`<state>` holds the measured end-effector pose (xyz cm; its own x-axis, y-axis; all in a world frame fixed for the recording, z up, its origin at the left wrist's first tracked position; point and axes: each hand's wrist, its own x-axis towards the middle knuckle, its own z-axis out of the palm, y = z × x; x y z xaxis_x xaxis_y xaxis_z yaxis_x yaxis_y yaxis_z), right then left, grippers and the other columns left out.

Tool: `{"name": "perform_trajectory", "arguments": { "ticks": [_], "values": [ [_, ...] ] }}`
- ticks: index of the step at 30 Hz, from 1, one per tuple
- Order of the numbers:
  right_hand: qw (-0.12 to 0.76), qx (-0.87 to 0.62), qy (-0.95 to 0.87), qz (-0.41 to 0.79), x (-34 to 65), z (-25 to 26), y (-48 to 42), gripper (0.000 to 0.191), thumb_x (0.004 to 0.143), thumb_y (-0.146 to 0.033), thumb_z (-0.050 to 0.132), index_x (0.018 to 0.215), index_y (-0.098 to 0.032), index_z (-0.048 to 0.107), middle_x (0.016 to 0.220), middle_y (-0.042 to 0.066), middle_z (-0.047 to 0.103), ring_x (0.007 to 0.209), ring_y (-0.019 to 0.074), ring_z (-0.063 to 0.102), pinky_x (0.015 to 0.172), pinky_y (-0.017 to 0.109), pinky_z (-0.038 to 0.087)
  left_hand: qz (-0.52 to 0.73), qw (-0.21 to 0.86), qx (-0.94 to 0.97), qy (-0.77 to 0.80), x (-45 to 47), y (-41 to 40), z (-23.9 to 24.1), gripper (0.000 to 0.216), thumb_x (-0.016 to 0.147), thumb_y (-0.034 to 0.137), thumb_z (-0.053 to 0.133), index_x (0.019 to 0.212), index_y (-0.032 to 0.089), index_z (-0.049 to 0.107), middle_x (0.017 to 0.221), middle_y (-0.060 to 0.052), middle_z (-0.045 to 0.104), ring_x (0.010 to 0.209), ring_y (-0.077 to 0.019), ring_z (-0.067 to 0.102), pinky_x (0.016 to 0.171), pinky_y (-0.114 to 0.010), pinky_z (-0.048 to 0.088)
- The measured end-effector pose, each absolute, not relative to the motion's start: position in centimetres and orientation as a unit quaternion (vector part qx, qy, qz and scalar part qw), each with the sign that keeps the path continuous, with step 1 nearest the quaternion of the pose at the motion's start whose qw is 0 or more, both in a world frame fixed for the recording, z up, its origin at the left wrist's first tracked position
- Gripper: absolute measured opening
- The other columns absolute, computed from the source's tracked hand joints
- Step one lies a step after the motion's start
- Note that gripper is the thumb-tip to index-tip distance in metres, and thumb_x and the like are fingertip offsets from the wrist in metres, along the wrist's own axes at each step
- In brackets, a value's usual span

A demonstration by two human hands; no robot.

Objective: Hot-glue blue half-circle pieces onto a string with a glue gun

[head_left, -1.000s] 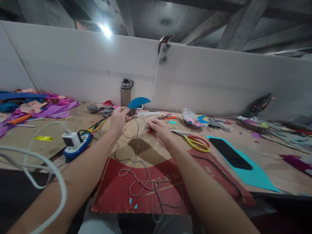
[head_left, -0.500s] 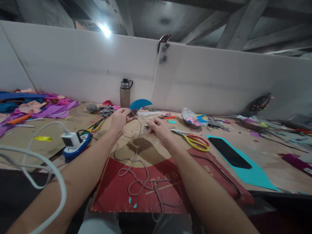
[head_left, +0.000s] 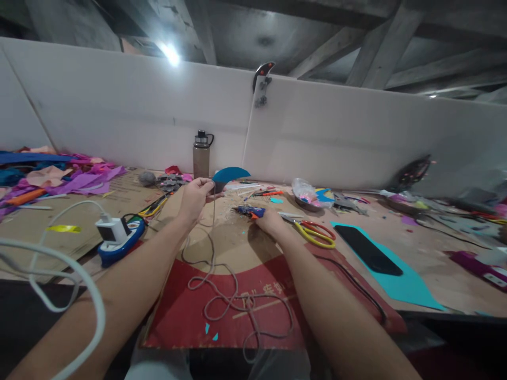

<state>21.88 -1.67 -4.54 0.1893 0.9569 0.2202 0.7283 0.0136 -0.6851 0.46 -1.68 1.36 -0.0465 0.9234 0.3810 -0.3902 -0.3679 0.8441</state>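
My left hand (head_left: 194, 198) pinches a blue curved piece of paper (head_left: 233, 174) together with the end of a thin grey cord (head_left: 214, 224). From my fingers the cord hangs down and lies in loose loops over a red and brown cardboard sheet (head_left: 178, 311). Lower and to the right, my right hand (head_left: 270, 220) is closed around a blue glue gun (head_left: 253, 211), its tip pointing left, low over the cardboard. Part of the glue gun is hidden by the hand.
Scissors (head_left: 317, 235) with red and yellow handles lie right of my right hand. A phone (head_left: 368, 248) rests on turquoise sheet (head_left: 420, 293). A bottle (head_left: 201, 158) stands at the back. At left are a power strip (head_left: 122, 245), a white cable (head_left: 93, 295) and coloured scraps (head_left: 91, 179).
My right hand has left the cord near the paper and taken hold of the glue gun, a little lower and to the right. The cord now hangs straighter from my left hand.
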Motion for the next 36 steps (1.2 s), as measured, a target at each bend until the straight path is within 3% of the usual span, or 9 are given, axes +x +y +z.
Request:
{"name": "perform_trajectory", "arguments": {
  "ticks": [6,12,18,23,29,36],
  "values": [
    [0.415,-0.678,-0.578,0.184,22.4,-2.2,-2.4,0.01,0.057,-0.025,0.062,0.065,-0.02,0.058,0.053,0.0,0.054,0.053,0.0164,0.051,0.052,0.028,0.037,0.682,0.49,0.466,0.279,0.3,-1.5,1.4,0.013,0.071,0.018,0.064,0.074,0.013,0.053,0.061,0.002,0.055,0.066,-0.0155,0.067,0.075,-0.04,0.057],
    [0.55,-0.591,-0.536,0.247,21.8,-1.3,-3.3,0.015,0.064,-0.024,0.05,0.079,-0.02,0.054,0.067,0.001,0.057,0.053,0.0136,0.053,0.049,0.026,0.041,0.693,0.473,0.466,0.282,0.2,-1.4,1.3,0.012,0.07,0.017,0.063,0.075,0.015,0.052,0.058,0.004,0.053,0.06,-0.0123,0.064,0.073,-0.038,0.057],
    [0.656,-0.447,-0.527,0.303,19.8,0.2,-5.6,0.027,0.067,-0.027,0.056,0.093,-0.02,0.051,0.085,0.002,0.059,0.06,0.0121,0.056,0.051,0.026,0.048,0.713,0.442,0.468,0.279,-0.1,-0.9,1.2,0.014,0.069,0.017,0.064,0.075,0.017,0.051,0.05,0.008,0.046,0.048,-0.0071,0.055,0.073,-0.036,0.057],
    [0.624,-0.365,-0.619,0.307,18.5,0.6,-7.0,0.023,0.075,-0.026,0.051,0.096,-0.018,0.054,0.094,0.006,0.063,0.065,0.0122,0.055,0.053,0.025,0.047,0.705,0.435,0.476,0.296,0.2,-1.0,1.2,0.016,0.069,0.018,0.064,0.078,0.016,0.051,0.058,0.004,0.053,0.057,-0.0112,0.062,0.073,-0.039,0.057],
    [0.575,-0.427,-0.674,0.18,18.5,-0.7,-6.4,0.025,0.079,-0.03,0.052,0.1,-0.018,0.058,0.091,0.006,0.065,0.07,0.0159,0.056,0.065,0.03,0.046,0.694,0.415,0.504,0.303,0.5,-1.2,1.0,0.016,0.07,0.021,0.064,0.078,0.015,0.051,0.06,0.002,0.057,0.062,-0.014,0.065,0.07,-0.038,0.058],
    [0.567,-0.436,-0.684,0.142,18.7,-1.2,-5.7,0.034,0.081,-0.035,0.052,0.111,-0.02,0.053,0.092,0.007,0.064,0.079,0.021,0.057,0.075,0.037,0.045,0.683,0.408,0.523,0.306,0.7,-1.0,0.7,0.02,0.07,0.025,0.067,0.079,0.014,0.053,0.069,-0.002,0.062,0.065,-0.0152,0.066,0.069,-0.037,0.059]
  ]
}}
